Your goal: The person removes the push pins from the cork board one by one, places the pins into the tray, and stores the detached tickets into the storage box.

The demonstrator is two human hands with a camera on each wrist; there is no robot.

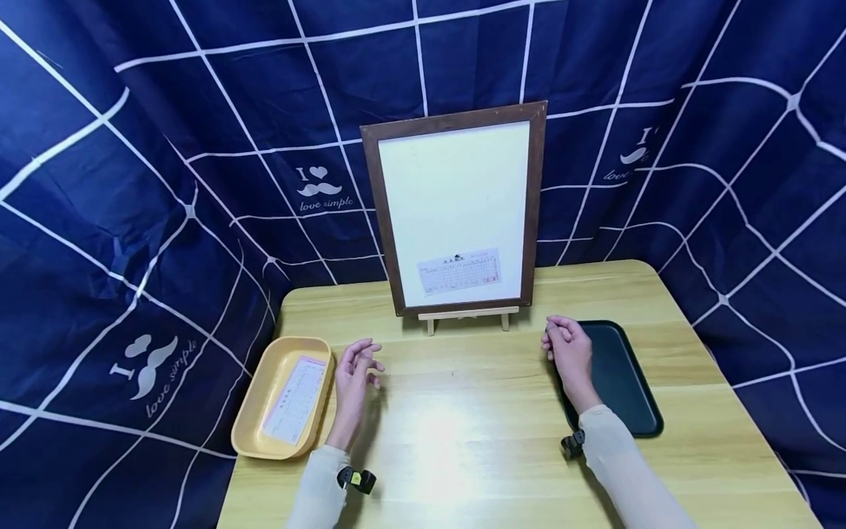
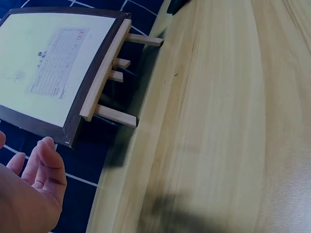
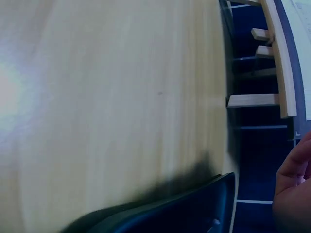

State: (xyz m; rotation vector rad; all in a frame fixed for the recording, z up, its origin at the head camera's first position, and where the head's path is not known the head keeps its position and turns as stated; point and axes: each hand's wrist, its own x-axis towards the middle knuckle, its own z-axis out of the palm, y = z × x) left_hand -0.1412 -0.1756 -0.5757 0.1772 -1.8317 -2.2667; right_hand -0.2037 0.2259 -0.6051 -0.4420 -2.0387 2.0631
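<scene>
1. Yellow tray (image 1: 254, 411) sits at the lower left of the head view, on the table's left edge, with a printed slip (image 1: 295, 399) lying flat inside it.
2. Your left hand (image 1: 353, 375) hovers just right of that tray, fingers loosely curled and grasping nothing; the left wrist view shows the same relaxed fingers (image 2: 41, 167) at the lower left of the frame, clear of the wood.
3. Your right hand (image 1: 568, 353) is right of centre in the head view, over the left edge of the black tray (image 1: 624, 382). Its fingers are curled in, and they hold nothing that can be seen.
4. In the right wrist view only the edge of that hand shows at the lower right, with the black tray's rim (image 3: 194, 208) along the bottom.
5. A framed board (image 1: 459, 209) stands upright at the centre of the head view, between and behind your two hands, on a small wooden easel (image 1: 468, 317).
6. A second printed slip (image 1: 460, 272) is stuck low on the board's pale face.
7. The wooden table (image 1: 463, 433) fills the lower middle, and a blue grid-patterned cloth (image 1: 132, 184) surrounds it.
</scene>
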